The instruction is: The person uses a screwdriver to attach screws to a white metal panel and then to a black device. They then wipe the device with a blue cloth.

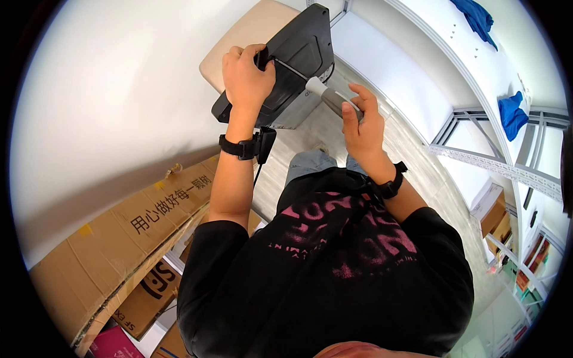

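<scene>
A black, flat plastic casing (304,45) with a recessed outline and small holes stands tilted at the top of the head view. My left hand (246,77) is closed on its left side, with the thumb beside the screwdriver tip. In my right hand (365,122) is a screwdriver (327,94) with a grey handle and a whitish collar. Its thin metal shaft runs up and left to the casing, where the tip meets the surface close to my left thumb. Whether the tip sits in a screw cannot be seen.
Behind the casing is a beige padded surface (239,33). A long cardboard box (119,238) lies at lower left, with more boxes below it. White metal-framed shelving (477,158) runs along the right, with blue cloths (512,116) on it. The floor (412,137) is pale wood.
</scene>
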A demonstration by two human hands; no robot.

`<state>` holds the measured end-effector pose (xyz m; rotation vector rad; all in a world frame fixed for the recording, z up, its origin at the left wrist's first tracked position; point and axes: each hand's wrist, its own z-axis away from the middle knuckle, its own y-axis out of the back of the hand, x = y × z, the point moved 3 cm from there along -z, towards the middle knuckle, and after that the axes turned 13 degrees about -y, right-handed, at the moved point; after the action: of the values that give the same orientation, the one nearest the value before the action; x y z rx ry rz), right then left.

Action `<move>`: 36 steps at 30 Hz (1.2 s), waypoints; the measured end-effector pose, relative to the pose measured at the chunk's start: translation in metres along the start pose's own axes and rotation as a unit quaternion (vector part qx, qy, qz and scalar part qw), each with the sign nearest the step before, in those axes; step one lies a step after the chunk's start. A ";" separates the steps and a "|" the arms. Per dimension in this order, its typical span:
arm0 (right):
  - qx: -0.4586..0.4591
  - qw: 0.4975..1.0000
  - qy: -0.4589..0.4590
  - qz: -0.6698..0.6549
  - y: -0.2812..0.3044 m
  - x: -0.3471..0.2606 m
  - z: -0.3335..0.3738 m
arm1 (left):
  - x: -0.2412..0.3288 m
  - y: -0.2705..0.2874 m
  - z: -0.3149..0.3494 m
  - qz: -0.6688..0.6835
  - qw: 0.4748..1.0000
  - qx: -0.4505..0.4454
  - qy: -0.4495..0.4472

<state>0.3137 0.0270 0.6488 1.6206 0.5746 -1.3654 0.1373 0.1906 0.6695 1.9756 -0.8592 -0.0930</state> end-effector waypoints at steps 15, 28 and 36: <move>0.003 0.995 0.090 0.033 0.009 -0.006 0.001 | 0.002 0.003 -0.004 -0.003 1.000 0.004 0.005; 0.037 0.992 0.105 -0.053 0.005 0.001 -0.004 | 0.006 0.002 -0.004 -0.003 1.000 0.011 0.003; -0.073 0.991 -0.093 -0.059 0.012 0.006 -0.010 | 0.006 0.003 -0.002 -0.005 1.000 0.018 0.004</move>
<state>0.3302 0.0290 0.6466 1.3427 0.6500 -1.5062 0.1414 0.1878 0.6748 2.0130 -0.8517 -0.0769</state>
